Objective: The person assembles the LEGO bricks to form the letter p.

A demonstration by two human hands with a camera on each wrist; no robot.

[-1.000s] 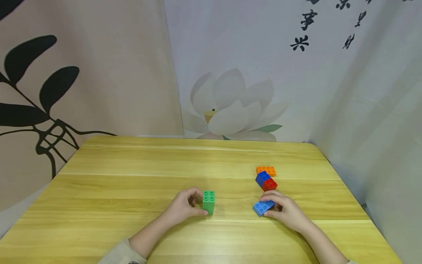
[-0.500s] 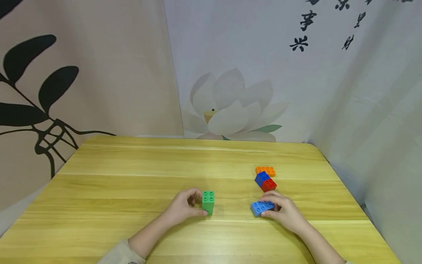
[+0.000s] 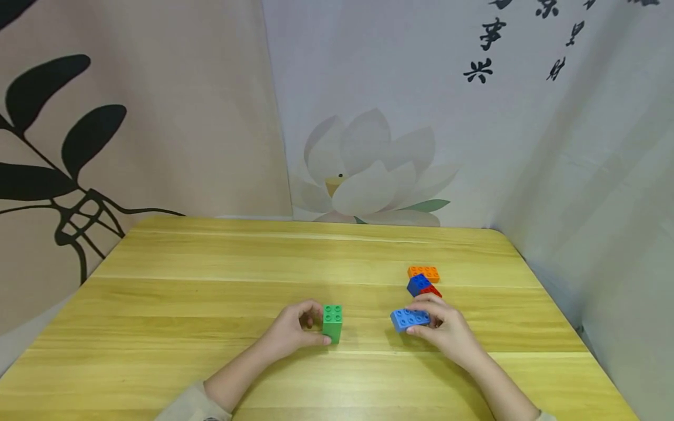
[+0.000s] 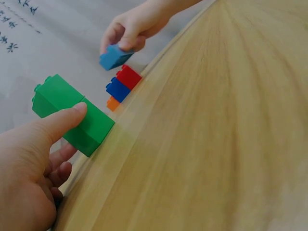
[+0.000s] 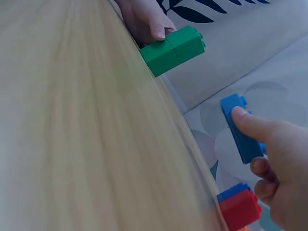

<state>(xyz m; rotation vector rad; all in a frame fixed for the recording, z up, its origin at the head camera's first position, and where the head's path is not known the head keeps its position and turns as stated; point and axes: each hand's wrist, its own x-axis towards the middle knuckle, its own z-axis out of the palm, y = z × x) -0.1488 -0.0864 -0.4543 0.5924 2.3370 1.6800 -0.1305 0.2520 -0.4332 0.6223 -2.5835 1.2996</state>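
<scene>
Two stacked green toy bricks (image 3: 332,323) stand upright on the table, with a seam between them in both wrist views. My left hand (image 3: 293,328) pinches this stack from the left, thumb on its near side. My right hand (image 3: 446,329) pinches a light blue eight-stud brick (image 3: 408,320) between thumb and fingers. In the right wrist view the light blue brick (image 5: 238,127) is raised off the table, studs facing up. Just behind the right hand lie a dark blue brick (image 3: 419,284) and a red brick (image 3: 432,290) side by side; fingers partly cover the red one.
An orange brick (image 3: 423,273) lies flat behind the dark blue one. All of this is on a wooden table (image 3: 221,257), whose far edge meets a printed curtain (image 3: 368,164). Bare wood separates the green stack from the light blue brick.
My right hand has lifted the light blue brick off the table and shifted it leftward and slightly away, turning it a little. The left hand and green stack stay put.
</scene>
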